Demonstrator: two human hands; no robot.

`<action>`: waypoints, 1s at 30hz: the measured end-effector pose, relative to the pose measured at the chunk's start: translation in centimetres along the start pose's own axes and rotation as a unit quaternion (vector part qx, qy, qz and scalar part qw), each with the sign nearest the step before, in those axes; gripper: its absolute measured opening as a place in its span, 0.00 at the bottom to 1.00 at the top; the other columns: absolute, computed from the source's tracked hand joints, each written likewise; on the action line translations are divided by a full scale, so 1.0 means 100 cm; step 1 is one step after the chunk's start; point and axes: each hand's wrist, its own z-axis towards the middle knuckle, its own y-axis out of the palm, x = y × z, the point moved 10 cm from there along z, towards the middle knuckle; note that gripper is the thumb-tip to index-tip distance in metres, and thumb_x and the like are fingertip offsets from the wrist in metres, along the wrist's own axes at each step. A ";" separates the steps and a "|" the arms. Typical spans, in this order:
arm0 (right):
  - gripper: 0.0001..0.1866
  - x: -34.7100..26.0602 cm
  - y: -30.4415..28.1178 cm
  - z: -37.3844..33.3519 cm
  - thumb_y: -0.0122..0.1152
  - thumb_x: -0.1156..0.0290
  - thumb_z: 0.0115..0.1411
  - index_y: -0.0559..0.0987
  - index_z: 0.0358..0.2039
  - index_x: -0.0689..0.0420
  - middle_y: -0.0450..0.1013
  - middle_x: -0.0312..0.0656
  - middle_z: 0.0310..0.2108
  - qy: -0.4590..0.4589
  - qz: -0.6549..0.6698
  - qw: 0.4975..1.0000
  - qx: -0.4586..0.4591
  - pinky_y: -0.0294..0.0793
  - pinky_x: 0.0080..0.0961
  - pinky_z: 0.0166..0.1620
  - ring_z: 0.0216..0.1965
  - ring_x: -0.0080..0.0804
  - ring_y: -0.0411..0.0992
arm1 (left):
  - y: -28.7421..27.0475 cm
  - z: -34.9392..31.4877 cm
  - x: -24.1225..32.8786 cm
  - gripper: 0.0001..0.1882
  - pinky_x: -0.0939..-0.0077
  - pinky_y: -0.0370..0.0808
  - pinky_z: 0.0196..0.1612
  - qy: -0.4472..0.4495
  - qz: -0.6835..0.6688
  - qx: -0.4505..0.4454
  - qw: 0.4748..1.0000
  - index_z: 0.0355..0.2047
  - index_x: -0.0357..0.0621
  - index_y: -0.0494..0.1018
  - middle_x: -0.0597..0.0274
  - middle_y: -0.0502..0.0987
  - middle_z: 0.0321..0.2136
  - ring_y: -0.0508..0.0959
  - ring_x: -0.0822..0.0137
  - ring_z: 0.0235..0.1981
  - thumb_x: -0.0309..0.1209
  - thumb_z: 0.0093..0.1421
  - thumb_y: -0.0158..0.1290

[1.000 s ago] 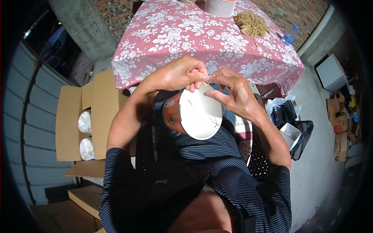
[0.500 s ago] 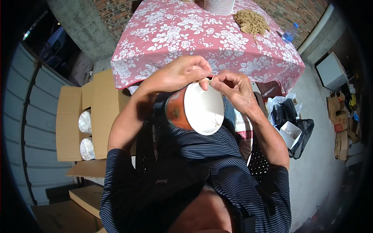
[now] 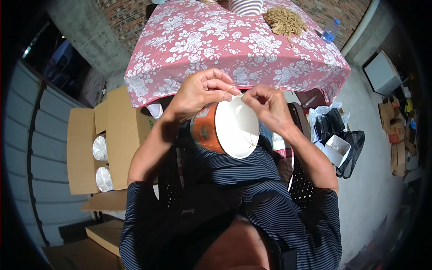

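Note:
An orange paper tub point(image 3: 204, 130) is tilted above my lap, its round white mouth turned toward me. Thin light-coloured cord point(image 3: 232, 88) shows at its upper rim, and a loose strand lies inside the mouth near the lower edge. At the rim's upper left, my left hand point(image 3: 204, 92) is closed in a pinch on the cord. Just right of it, my right hand point(image 3: 270, 105) has its thumb and fingers pressed together at the rim; what they pinch is too small to make out.
Ahead stands a table with a pink floral cloth point(image 3: 193, 42), bearing a white stack point(image 3: 245, 6), a heap of tan twine point(image 3: 285, 21) and a blue bottle point(image 3: 330, 31). Open cardboard boxes point(image 3: 118, 144) stand at left. Bags and a white box point(image 3: 337, 150) are at right.
The fingers of my left hand have drawn back and up from the tub's rim, with cord across them. My right hand has shifted slightly down and left. The tub remains tilted over my lap.

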 end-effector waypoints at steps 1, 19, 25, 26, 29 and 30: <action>0.05 -0.015 0.002 -0.003 0.67 0.75 0.59 0.84 0.31 0.65 0.78 0.45 0.25 -0.032 -0.037 0.999 0.001 0.72 0.30 0.29 0.22 0.30 0.72 | -0.001 0.001 -0.002 0.17 0.72 0.79 0.51 0.007 -0.039 0.023 0.999 0.50 0.31 0.72 0.51 0.85 0.44 0.83 0.69 0.46 0.20 0.62 0.61; 0.11 -0.007 0.011 0.004 0.58 0.67 0.72 0.80 0.41 0.63 0.71 0.31 0.24 0.060 0.136 0.986 -0.075 0.65 0.21 0.31 0.27 0.16 0.64 | 0.009 0.005 0.010 0.10 0.76 0.80 0.43 0.044 0.202 0.043 0.977 0.44 0.32 0.80 0.57 0.86 0.34 0.83 0.74 0.37 0.23 0.62 0.62; 0.16 0.003 0.018 -0.001 0.58 0.66 0.72 0.78 0.53 0.64 0.67 0.26 0.22 0.117 0.182 0.972 -0.091 0.62 0.16 0.29 0.25 0.12 0.62 | 0.001 0.008 -0.001 0.09 0.78 0.80 0.45 0.044 0.128 0.046 0.990 0.44 0.31 0.81 0.59 0.85 0.37 0.82 0.74 0.40 0.23 0.65 0.59; 0.17 0.004 0.022 -0.002 0.59 0.67 0.72 0.78 0.55 0.64 0.66 0.25 0.22 0.137 0.196 0.964 -0.113 0.61 0.15 0.29 0.25 0.12 0.62 | 0.001 0.007 -0.003 0.08 0.78 0.79 0.46 0.040 0.129 0.045 0.990 0.44 0.31 0.81 0.59 0.84 0.38 0.81 0.74 0.40 0.23 0.66 0.59; 0.15 0.004 0.027 -0.005 0.63 0.67 0.70 0.82 0.51 0.64 0.67 0.22 0.24 0.144 0.230 0.956 -0.115 0.59 0.13 0.28 0.26 0.09 0.61 | 0.003 0.005 -0.007 0.07 0.77 0.79 0.48 0.050 0.103 0.035 0.993 0.43 0.30 0.80 0.59 0.83 0.38 0.81 0.75 0.42 0.22 0.68 0.57; 0.13 0.004 0.023 -0.002 0.65 0.66 0.69 0.84 0.45 0.63 0.66 0.22 0.22 0.133 0.220 0.963 -0.081 0.58 0.13 0.27 0.24 0.09 0.60 | 0.004 0.006 -0.006 0.07 0.77 0.79 0.49 0.054 0.092 0.032 0.994 0.43 0.30 0.80 0.60 0.83 0.38 0.80 0.74 0.42 0.22 0.68 0.56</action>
